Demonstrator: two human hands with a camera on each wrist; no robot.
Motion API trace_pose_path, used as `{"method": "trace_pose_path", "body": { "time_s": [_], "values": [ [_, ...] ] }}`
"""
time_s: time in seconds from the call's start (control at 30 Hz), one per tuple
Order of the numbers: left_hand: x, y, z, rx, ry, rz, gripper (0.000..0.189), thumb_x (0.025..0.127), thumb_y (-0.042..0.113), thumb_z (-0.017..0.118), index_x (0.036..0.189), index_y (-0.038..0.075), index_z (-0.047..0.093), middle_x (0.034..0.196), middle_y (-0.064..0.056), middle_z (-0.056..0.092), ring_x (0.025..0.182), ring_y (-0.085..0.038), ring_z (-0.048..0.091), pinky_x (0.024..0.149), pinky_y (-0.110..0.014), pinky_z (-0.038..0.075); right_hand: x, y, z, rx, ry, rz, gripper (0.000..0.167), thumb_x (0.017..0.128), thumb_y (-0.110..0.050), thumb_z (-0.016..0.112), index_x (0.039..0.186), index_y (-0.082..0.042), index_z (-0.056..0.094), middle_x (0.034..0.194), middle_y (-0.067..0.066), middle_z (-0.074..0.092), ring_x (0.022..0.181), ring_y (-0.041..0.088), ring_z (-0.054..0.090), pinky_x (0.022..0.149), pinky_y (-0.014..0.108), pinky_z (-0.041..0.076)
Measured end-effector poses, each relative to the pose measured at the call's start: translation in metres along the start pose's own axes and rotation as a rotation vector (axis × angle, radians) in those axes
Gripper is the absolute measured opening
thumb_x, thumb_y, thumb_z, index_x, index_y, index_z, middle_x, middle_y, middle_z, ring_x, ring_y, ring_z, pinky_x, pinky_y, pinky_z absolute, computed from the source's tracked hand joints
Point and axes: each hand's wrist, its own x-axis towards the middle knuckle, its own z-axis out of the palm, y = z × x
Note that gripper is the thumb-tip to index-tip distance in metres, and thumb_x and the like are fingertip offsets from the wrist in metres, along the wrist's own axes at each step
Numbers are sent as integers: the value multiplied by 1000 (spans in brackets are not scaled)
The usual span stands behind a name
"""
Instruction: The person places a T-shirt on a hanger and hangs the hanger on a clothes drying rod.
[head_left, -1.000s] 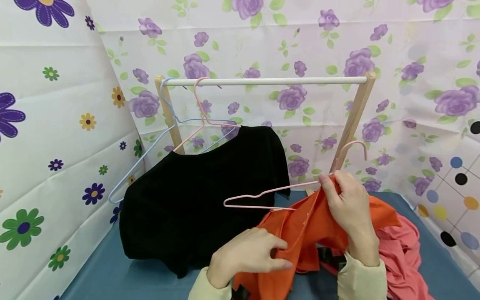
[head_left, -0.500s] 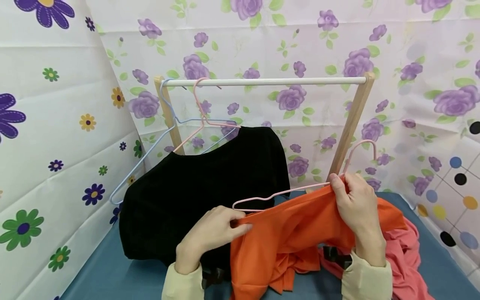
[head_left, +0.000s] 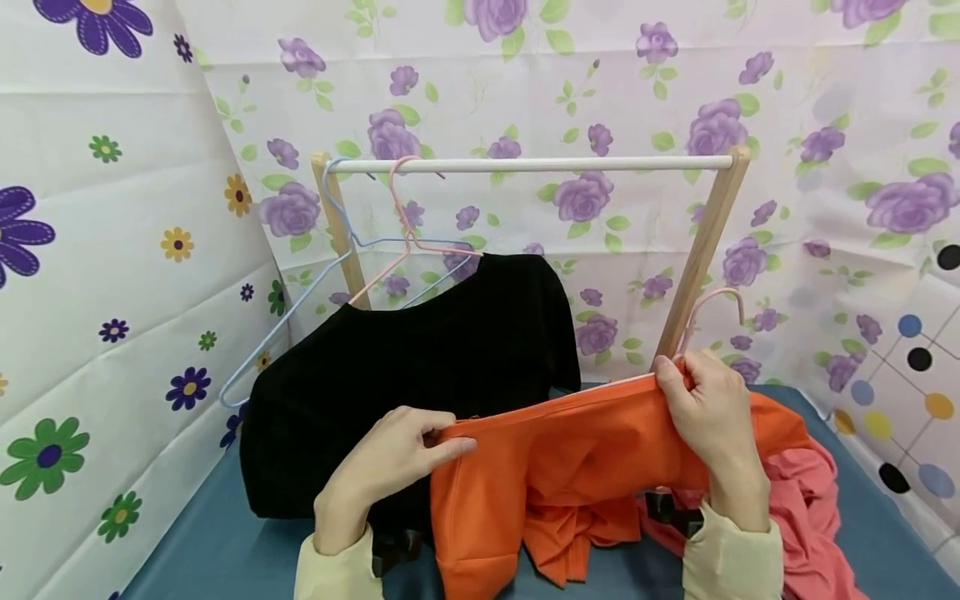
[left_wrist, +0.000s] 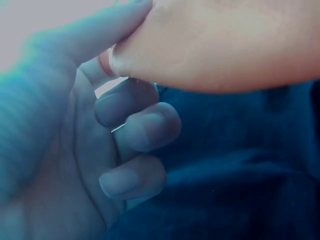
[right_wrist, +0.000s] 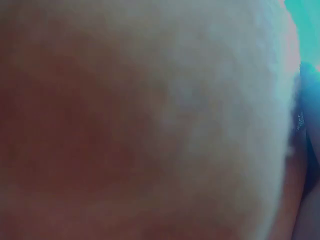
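Note:
An orange garment point(head_left: 592, 454) is stretched between my two hands, its upper edge slanting up to the right. At its left end my left hand point(head_left: 382, 462) pinches that edge; in the left wrist view, the thumb and index finger close on the orange cloth point(left_wrist: 225, 50) while the other fingers curl loosely. My right hand point(head_left: 708, 412) grips the other end, at the neck of a pink hanger point(head_left: 722, 291). The hanger's hook sticks up above that hand, and its left arm is mostly hidden by the cloth. Blurred fabric fills most of the right wrist view.
Behind stands a rack with a white rod point(head_left: 562, 164) and wooden posts point(head_left: 697, 250). From its left end hang a blue hanger point(head_left: 283, 317) and a pink one bearing a black top point(head_left: 412, 400). A coral garment point(head_left: 806, 508) lies on the blue tabletop point(head_left: 202, 533) at right.
My left hand has moved left and up, from the garment's front to its upper edge, drawing the cloth out over the hanger's left arm. The right hand has shifted slightly right.

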Motion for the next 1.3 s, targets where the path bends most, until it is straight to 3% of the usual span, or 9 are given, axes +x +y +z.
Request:
{"method": "trace_pose_path", "body": {
  "time_s": [0.2,0.37,0.47,0.6,0.77,0.9,1.03,1.17,1.3],
  "values": [
    [3,6,7,86,19,-7,33,89,55,64,82,25,52,63,10,40,55,-6,45,55,-24,37,-2,3,-1,33,7,-29,33,92,-15,63,62,-13,50,63,-1,40,57,16,40,52,28,27],
    [7,14,12,108,9,-16,18,93,27,68,101,24,52,73,7,47,61,-8,48,55,-26,41,-2,6,-2,88,25,-69,33,90,-10,65,61,-13,49,62,-2,37,56,10,35,50,25,24],
    [8,14,13,112,43,2,28,94,12,64,115,25,52,81,7,52,66,-8,50,61,-26,45,-2,8,-2,104,27,-83,32,89,-9,66,62,-13,49,62,-3,37,56,9,36,50,25,24],
    [10,11,13,113,142,80,44,94,7,66,131,21,46,95,7,61,74,-7,54,72,-27,51,-2,10,-4,123,27,-87,30,89,-8,66,63,-14,51,62,-4,39,58,8,37,51,23,25],
    [15,6,14,118,286,189,33,92,4,67,122,12,59,97,3,66,77,-6,58,73,-26,53,-1,11,-6,150,32,-91,29,91,-9,66,66,-13,53,62,-3,40,59,7,38,53,23,27],
    [17,4,17,166,339,226,22,95,3,63,115,9,67,100,3,65,81,-7,59,76,-25,53,-1,10,-7,157,27,-102,29,93,-11,66,67,-12,53,63,-2,39,59,8,38,53,24,27],
    [18,4,20,199,339,215,23,99,3,56,118,9,66,105,2,64,83,-7,58,77,-25,52,-2,7,-7,159,15,-104,25,93,-11,66,70,-11,56,64,-2,41,59,9,39,53,24,28],
    [20,6,23,164,307,193,23,102,5,50,119,11,64,110,4,63,83,-6,57,78,-25,52,-3,4,-7,158,-1,-103,21,94,-11,65,74,-10,59,66,-3,42,60,10,40,53,24,28],
    [22,9,27,137,298,189,20,104,9,46,118,13,60,103,6,60,76,-5,54,72,-23,51,-1,5,-4,140,-1,-143,24,98,-15,60,75,-9,56,67,-2,41,60,10,39,54,24,27]
  ]
}}
